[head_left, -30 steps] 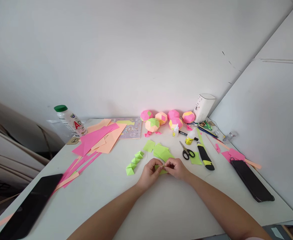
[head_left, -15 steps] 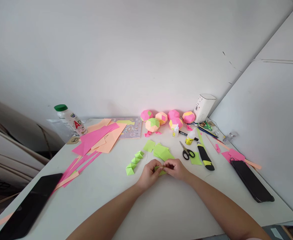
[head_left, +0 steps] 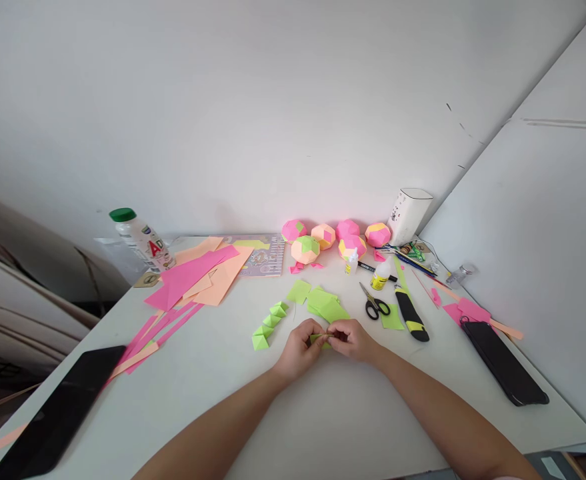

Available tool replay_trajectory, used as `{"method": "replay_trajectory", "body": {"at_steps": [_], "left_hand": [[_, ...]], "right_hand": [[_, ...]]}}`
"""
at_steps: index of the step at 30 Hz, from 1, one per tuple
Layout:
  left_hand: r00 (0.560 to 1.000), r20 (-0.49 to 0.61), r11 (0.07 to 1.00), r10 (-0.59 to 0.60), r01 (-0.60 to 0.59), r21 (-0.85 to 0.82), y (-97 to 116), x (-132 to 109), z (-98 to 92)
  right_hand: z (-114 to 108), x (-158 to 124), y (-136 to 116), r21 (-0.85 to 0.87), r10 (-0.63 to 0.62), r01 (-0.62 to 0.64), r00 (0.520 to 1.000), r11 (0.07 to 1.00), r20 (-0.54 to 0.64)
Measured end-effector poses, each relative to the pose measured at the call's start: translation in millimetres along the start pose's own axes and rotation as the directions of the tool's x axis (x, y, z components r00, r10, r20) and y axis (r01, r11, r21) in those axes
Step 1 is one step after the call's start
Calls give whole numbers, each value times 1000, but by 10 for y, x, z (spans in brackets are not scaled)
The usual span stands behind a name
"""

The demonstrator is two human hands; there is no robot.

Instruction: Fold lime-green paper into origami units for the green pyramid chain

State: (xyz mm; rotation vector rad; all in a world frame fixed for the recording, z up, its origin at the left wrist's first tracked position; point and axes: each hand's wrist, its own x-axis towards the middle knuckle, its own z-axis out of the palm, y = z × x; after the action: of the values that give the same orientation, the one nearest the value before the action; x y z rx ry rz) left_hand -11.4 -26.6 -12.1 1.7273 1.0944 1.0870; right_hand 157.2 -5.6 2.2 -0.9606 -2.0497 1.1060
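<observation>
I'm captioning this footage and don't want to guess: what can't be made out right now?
All in the head view:
- Green paper: its folds, hidden by the left hand and right hand.
- Green stack: the sheet count, too small to tell.
- White bottle: its fine print, too small.
- Black slab: its near end, cut off by the bottom edge.
</observation>
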Motion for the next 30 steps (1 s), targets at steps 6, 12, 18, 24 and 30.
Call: {"method": "replay_trajectory", "body": {"at_steps": [6,12,18,24,30], "left_hand": [[999,-26,999,-27,26,-27,-6,-14,3],[994,-49,994,-97,95,-48,-28,-28,9],[991,-72,994,-110,110,-14,-2,-30,12],[998,-39,999,-38,40,32,13,-26,29],[996,-55,998,-65,66,1,14,-29,16]], "right_hand": [[-3,0,22,-21,-17,18,1000,1000,2],[-4,-4,29,-21,-4,4,1000,1000,2],[-8,-4,31,-40,-14,13,1000,999,-5],[-10,2,12,-38,-33,33,999,999,7],[-17,-2,26,-48,-21,21,1000,999,1]]}}
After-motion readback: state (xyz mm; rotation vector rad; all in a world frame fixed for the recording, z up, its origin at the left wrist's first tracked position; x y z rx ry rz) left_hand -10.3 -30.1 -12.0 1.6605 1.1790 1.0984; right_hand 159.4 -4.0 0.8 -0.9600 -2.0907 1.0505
